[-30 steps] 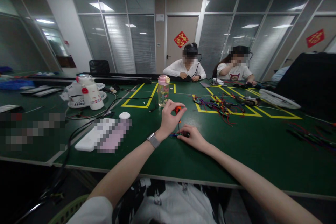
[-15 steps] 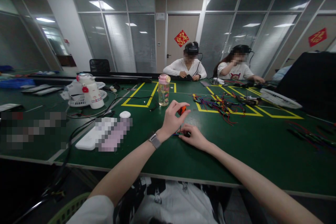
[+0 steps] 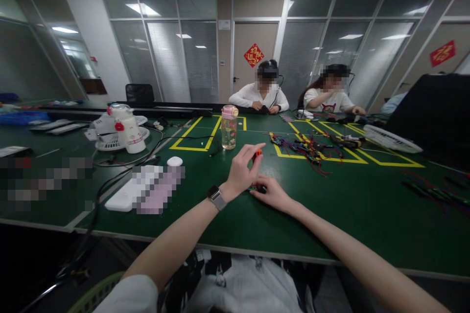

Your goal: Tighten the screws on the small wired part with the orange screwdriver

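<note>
My left hand (image 3: 241,170) is closed around a screwdriver (image 3: 259,152). Its orange and black handle shows between thumb and fingers, and the index finger stretches over the top. Just below, my right hand (image 3: 273,195) rests on the table, its fingers pinching a small green circuit board (image 3: 251,188). Most of the board is covered by my hands. The screwdriver's shaft and tip are hidden behind the left hand, so whether it touches the board I cannot tell.
A pink-lidded bottle (image 3: 229,127) stands beyond my hands. Tangled wired boards (image 3: 304,146) lie to the right inside yellow tape. At left are a white slab-shaped device (image 3: 128,195), a white jug (image 3: 130,132) and black cables (image 3: 101,190). Two people sit opposite.
My left hand's fingers have shifted round the screwdriver handle, the index finger straightening, and the hand sits slightly lower. My right hand stays on the board.
</note>
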The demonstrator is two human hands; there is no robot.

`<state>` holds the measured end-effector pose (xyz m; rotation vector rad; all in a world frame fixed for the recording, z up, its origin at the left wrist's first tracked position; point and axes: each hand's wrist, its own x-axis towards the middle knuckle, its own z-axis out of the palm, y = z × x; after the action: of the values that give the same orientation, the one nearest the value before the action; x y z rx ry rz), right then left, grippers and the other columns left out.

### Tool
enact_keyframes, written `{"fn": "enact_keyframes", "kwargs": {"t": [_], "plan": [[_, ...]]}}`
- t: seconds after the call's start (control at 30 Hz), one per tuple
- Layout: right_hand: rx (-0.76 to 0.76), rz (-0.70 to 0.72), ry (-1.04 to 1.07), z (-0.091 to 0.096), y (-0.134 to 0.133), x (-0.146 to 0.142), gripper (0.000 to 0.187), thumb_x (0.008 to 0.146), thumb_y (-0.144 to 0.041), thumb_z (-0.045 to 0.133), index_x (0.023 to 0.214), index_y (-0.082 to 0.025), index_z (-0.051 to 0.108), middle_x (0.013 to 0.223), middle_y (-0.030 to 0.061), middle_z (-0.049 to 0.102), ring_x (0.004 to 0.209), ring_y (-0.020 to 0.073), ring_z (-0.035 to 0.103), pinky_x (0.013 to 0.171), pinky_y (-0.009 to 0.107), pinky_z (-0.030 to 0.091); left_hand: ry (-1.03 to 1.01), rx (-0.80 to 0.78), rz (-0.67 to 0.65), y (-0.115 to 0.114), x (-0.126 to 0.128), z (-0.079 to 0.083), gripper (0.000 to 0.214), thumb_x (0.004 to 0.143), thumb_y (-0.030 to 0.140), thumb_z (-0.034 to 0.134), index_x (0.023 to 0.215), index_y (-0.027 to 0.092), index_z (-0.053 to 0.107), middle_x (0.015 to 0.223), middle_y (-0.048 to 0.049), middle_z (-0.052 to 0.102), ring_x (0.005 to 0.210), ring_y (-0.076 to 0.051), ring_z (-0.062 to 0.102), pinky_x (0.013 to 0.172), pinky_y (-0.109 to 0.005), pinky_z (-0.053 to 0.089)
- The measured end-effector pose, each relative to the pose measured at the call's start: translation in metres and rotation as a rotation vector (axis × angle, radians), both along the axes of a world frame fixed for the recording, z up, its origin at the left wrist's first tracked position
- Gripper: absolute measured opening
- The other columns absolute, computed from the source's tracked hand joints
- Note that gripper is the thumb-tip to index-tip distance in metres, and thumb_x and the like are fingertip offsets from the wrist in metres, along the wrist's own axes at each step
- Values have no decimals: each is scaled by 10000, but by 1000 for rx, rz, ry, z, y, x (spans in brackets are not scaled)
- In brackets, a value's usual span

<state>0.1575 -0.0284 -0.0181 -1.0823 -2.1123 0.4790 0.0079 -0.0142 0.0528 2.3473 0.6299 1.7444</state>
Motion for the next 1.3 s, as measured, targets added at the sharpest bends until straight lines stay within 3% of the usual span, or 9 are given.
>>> {"fn": "enact_keyframes", "kwargs": {"t": [0.17, 0.37, 0.47, 0.6, 0.7, 0.83, 0.97, 1.17, 1.3], "plan": [[0, -4, 4, 1, -1, -1, 80, 755, -135, 630, 809, -163, 683, 777, 19, 584, 652, 134, 527, 600, 251, 420, -4, 51, 63, 1, -1, -3, 145, 900, 302, 563, 975, 183, 598, 874, -36, 557, 801, -151, 548, 738, -267, 477], [9, 4, -10, 2, -2, 0, 66, 786, -169, 630, 829, -166, 679, 760, 15, 569, 652, 135, 531, 610, 255, 430, -24, -22, -32, 0, -3, -1, 319, 985, 192, 300, 1189, 187, 545, 1120, -82, 591, 951, -152, 592, 861, -290, 473], [11, 6, -19, 2, -2, 0, 82, 817, -205, 622, 852, -169, 688, 775, 22, 576, 660, 138, 536, 612, 257, 430, -69, -30, -13, 1, -3, 2, 270, 968, 185, 384, 1165, 191, 568, 1060, -64, 624, 915, -144, 606, 841, -275, 478], [13, -2, -24, 3, -3, -1, 90, 835, -213, 612, 855, -167, 687, 765, 20, 565, 662, 137, 540, 609, 251, 426, -101, 11, 79, 3, -3, 3, 116, 914, 227, 534, 976, 182, 621, 874, -30, 611, 830, -146, 574, 780, -264, 466], [29, 1, -37, 3, -2, -2, 91, 836, -217, 613, 842, -162, 686, 750, 17, 556, 665, 139, 539, 615, 253, 427, -101, 23, 105, 5, -6, 1, 122, 909, 269, 550, 889, 167, 614, 829, -28, 578, 798, -147, 554, 757, -265, 460], [49, 1, -40, 2, -2, -4, 101, 839, -229, 620, 861, -162, 693, 762, 22, 568, 679, 145, 546, 626, 257, 435, -32, -39, 12, 8, -9, -2, 288, 985, 226, 345, 1164, 186, 567, 1043, -71, 616, 955, -160, 590, 871, -304, 465], [69, 1, -70, 4, -5, -4, 112, 852, -225, 609, 900, -163, 691, 796, 29, 586, 677, 139, 550, 632, 254, 445, -58, -108, -46, 9, -8, -3, 323, 981, 212, 380, 1278, 212, 505, 1166, -72, 627, 954, -140, 632, 866, -281, 488], [272, -1, -324, 11, -9, 5, 160, 904, -251, 550, 944, -162, 677, 848, 68, 614, 789, 186, 571, 732, 313, 455, -111, 17, 104, 7, -7, 1, 154, 864, 260, 632, 1001, 192, 644, 881, -24, 614, 790, -134, 581, 757, -255, 481], [445, -23, -305, 38, -28, -1, 177, 920, -220, 509, 916, -160, 675, 831, 86, 629, 769, 188, 573, 734, 334, 458, -119, 36, 99, 5, -9, 1, 128, 911, 261, 550, 957, 174, 632, 874, -35, 586, 836, -146, 566, 801, -273, 471]]}}
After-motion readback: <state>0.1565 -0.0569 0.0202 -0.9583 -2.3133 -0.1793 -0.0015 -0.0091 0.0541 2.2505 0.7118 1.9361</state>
